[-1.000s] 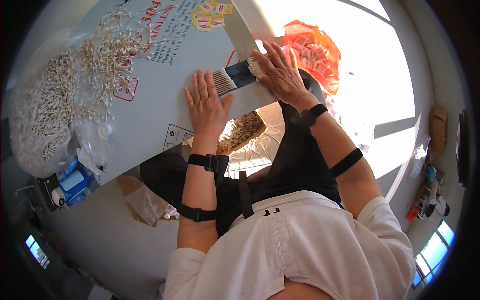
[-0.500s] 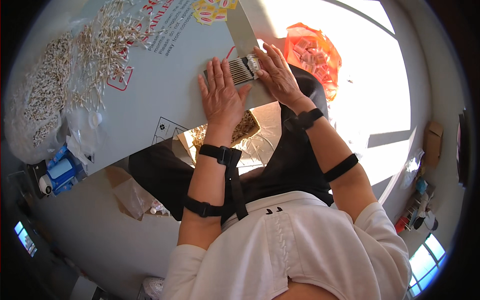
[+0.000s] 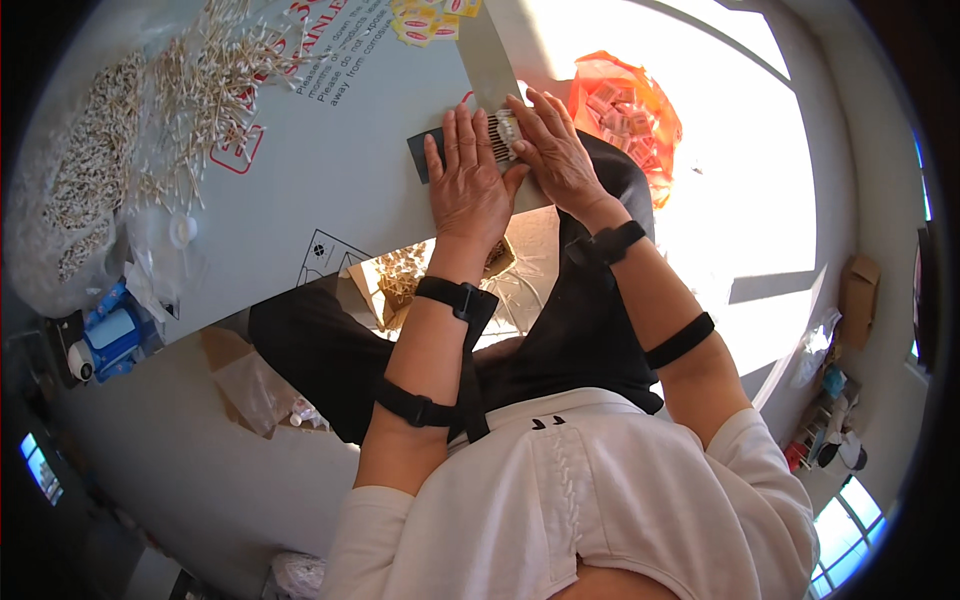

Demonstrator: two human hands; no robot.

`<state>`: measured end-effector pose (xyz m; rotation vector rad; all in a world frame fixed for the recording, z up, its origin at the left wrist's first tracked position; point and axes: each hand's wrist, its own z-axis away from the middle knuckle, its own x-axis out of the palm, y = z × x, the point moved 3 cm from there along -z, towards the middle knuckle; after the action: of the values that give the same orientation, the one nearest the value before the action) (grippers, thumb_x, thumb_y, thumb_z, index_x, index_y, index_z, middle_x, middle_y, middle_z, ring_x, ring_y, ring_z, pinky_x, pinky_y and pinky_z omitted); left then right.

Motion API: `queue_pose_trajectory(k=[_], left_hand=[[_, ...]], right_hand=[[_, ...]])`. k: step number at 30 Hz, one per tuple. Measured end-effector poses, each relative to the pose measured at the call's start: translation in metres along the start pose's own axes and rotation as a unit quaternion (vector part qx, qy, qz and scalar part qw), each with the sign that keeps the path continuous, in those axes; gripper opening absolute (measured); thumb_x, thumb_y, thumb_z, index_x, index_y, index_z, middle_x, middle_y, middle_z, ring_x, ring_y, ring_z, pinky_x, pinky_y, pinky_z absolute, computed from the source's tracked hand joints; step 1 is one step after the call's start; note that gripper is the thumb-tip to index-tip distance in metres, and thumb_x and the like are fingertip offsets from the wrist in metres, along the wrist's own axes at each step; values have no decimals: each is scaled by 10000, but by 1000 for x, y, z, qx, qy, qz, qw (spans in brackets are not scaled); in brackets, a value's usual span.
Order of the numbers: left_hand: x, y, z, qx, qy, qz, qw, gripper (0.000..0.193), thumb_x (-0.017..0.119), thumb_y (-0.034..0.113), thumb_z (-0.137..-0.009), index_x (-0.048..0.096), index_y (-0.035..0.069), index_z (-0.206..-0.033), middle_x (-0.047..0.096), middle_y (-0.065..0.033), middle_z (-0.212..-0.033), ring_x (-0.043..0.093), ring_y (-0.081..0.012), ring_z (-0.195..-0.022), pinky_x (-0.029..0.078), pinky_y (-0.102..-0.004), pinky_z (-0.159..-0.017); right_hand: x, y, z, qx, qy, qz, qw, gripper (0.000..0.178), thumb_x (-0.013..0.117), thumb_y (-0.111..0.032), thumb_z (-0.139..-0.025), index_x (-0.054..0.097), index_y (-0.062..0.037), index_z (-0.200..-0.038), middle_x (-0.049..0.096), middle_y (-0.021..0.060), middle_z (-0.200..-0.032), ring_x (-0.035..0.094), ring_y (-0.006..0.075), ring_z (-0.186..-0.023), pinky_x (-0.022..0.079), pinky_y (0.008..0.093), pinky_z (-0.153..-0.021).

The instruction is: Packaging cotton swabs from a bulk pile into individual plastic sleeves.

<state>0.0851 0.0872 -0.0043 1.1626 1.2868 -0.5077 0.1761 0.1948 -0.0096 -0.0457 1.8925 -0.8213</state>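
Observation:
A row of cotton swabs (image 3: 502, 135) lies side by side near the table's right edge, their white tips toward the right. My left hand (image 3: 470, 185) rests flat over the row with its fingers stretched out, covering much of it. Beneath that hand a dark flat strip (image 3: 421, 157) pokes out to the left. My right hand (image 3: 562, 160) lies against the tip end of the swabs, fingers extended and thumb apart, bordering the row without visibly gripping it.
Heaps of loose swabs (image 3: 205, 95) and a clear bag of swabs (image 3: 95, 170) cover the table's left side. Yellow-and-white labels (image 3: 425, 22) lie at the back. An orange bag of small packs (image 3: 630, 125) stands to the right. A box of swabs (image 3: 400, 270) sits below the table edge.
My left hand has slid right along the swabs, closer to my right hand, uncovering the dark strip's left end. My right hand has stayed nearly still.

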Motion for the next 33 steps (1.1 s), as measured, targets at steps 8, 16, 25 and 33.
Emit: queue_pose_trajectory(k=[8, 16, 25, 33], left_hand=[[-9, -21, -13, -57, 167, 403, 898, 612, 394, 352, -1010, 226, -20, -1466, 208, -238, -1529, 212, -346, -1425, 206, -422, -1143], [5, 3, -26, -119, 178, 579, 787, 665, 329, 424, -1016, 235, -78, -1442, 259, -265, -1493, 255, -306, -1407, 156, -398, -1162], [17, 31, -41, -91, 129, 570, 806, 714, 323, 478, -1003, 224, -73, -1447, 262, -291, -1478, 257, -319, -1403, 169, -407, -1156], [8, 28, -20, -152, 160, 615, 757, 716, 339, 454, -1005, 168, -74, -1457, 172, -235, -1533, 150, -314, -1440, 109, -419, -1172]], right_hand=[[1, 28, 1, 313, 244, -659, 638, 481, 570, -330, -954, 455, -52, -1330, 584, 134, -1214, 586, 237, -1099, 447, 376, -977], [26, 20, -2, 291, 294, -766, 492, 314, 621, -107, -915, 548, 19, -1194, 659, 140, -1097, 619, 221, -1020, 484, 343, -912], [21, 7, -7, 321, 291, -767, 474, 306, 628, -90, -902, 553, 57, -1159, 669, 141, -1066, 625, 213, -1026, 486, 318, -913], [21, 10, 8, 270, 305, -831, 379, 687, 592, 129, -786, 323, 0, -1405, 528, 159, -1300, 561, 252, -1141, 438, 354, -998]])
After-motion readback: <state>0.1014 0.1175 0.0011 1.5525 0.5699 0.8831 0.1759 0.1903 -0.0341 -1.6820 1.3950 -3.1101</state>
